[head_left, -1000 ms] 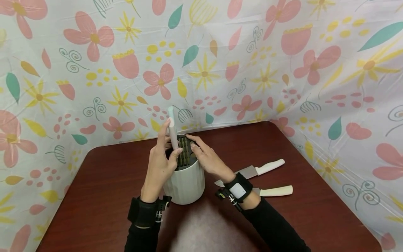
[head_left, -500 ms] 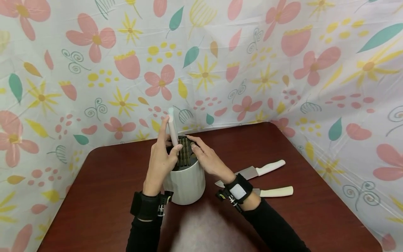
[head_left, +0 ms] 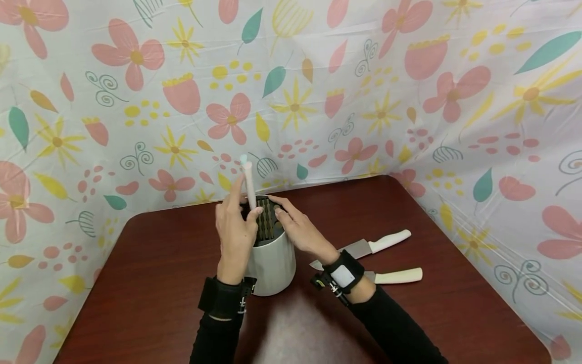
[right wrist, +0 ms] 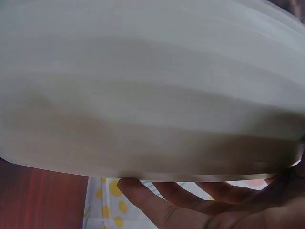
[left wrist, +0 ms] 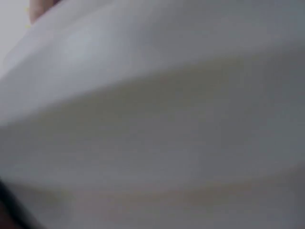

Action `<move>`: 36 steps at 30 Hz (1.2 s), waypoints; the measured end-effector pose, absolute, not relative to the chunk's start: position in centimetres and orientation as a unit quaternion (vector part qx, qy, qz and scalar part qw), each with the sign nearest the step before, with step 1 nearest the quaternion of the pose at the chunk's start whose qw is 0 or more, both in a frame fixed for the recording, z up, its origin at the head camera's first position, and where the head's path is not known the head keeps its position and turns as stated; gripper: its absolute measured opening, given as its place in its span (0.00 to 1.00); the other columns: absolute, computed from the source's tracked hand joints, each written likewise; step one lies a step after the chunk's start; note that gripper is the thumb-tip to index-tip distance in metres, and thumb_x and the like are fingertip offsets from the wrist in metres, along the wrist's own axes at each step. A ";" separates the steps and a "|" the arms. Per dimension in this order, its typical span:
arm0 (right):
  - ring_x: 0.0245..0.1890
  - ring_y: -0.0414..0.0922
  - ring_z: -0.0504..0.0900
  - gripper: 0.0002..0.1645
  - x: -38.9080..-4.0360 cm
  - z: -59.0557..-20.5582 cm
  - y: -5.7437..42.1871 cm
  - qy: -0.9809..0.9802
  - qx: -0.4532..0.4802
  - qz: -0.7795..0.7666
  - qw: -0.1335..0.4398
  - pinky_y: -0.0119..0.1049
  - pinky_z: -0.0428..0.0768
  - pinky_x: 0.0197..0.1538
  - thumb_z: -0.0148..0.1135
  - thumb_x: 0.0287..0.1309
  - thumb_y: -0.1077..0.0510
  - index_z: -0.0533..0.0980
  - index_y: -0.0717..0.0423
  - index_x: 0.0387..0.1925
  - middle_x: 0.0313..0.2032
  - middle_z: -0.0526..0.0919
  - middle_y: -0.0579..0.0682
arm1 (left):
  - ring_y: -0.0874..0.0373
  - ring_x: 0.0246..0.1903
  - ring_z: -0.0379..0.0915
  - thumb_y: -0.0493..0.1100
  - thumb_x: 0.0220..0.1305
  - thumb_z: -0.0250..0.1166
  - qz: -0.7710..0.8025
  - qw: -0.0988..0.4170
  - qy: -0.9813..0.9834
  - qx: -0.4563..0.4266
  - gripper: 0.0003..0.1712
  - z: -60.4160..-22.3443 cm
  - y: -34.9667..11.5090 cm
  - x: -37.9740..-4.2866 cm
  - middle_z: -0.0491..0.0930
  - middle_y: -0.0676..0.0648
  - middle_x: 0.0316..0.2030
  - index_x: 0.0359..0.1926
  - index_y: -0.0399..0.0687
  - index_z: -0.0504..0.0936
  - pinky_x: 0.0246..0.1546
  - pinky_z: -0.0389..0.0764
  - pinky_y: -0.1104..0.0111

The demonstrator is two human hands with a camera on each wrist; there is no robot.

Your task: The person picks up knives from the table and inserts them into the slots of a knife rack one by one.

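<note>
fingers of your left hand [head_left: 234, 232] stand well parted about the pale handle [head_left: 250, 189], index beside it, thumb at its foot; whether they pinch it cannot be told. those of your right hand [head_left: 300, 228] bend round the rim of the white holder [head_left: 273, 270], thumb over the slatted insert [head_left: 267, 222], bracing it. the handle leans slightly at the insert's left side. for good seating, as judged, align it with the gap, press straight down, and let the right hand resist. note the edges: a cleaver [head_left: 364, 247] and a cream-handled knife [head_left: 400, 276] lie partly hidden behind your right wrist; lift, do not slide. the table [head_left: 159, 273] gives most room leftward; patterned cloth [head_left: 291, 108] bounds its far edge.
</note>
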State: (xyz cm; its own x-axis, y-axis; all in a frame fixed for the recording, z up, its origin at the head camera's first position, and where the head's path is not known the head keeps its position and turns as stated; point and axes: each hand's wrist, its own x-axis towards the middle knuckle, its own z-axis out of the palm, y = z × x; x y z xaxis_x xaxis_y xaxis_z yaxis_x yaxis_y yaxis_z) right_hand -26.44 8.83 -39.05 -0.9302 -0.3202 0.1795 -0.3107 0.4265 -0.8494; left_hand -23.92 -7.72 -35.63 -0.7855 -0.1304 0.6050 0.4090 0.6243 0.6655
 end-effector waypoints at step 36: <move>0.79 0.56 0.57 0.30 -27.5 -38.9 9.5 0.810 -0.212 -0.542 0.071 0.61 0.63 0.74 0.38 0.80 0.40 0.50 0.31 0.78 0.81 0.49 0.47 | 0.37 0.46 0.65 0.43 0.60 0.76 -0.416 0.366 -0.832 0.001 0.43 -36.5 -6.4 -23.4 0.75 0.31 0.52 0.73 0.45 0.66 0.49 0.70 0.48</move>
